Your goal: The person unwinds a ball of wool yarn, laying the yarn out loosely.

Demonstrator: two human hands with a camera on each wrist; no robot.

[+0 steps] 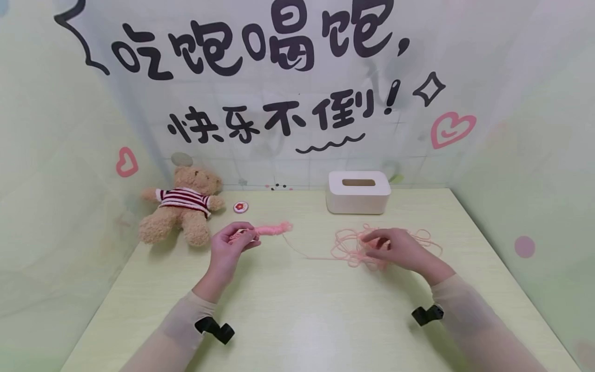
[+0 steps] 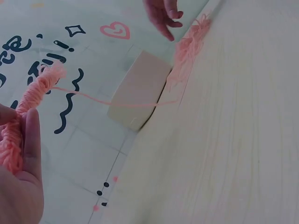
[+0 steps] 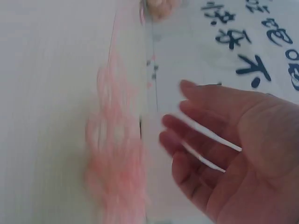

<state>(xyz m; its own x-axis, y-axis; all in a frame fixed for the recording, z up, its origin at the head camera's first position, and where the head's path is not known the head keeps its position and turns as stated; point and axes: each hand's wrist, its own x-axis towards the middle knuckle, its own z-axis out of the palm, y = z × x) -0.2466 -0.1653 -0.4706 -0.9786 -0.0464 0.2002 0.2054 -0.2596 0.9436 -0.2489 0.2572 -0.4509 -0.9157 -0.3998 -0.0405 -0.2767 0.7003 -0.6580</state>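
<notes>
My left hand (image 1: 231, 248) grips a wound bundle of pink yarn (image 1: 270, 230), its fluffy end sticking out past the fingers. In the left wrist view, the thumb and fingers close round the lower part of the bundle (image 2: 35, 95). A single strand (image 1: 321, 258) runs from the bundle to a loose tangle of pink yarn (image 1: 346, 243) on the table. Over that tangle hovers my right hand (image 1: 395, 249), its fingers loosely bent. The right wrist view shows this hand (image 3: 229, 144) holding nothing, with the blurred yarn tangle (image 3: 117, 172) beside it.
A teddy bear (image 1: 186, 201) in a striped top sits at the back left. Near it lies a small round badge (image 1: 240, 207) with a red flower. A white tissue box (image 1: 358, 194) stands at the back, behind the yarn tangle. Printed wall sheets border the table (image 1: 297, 320).
</notes>
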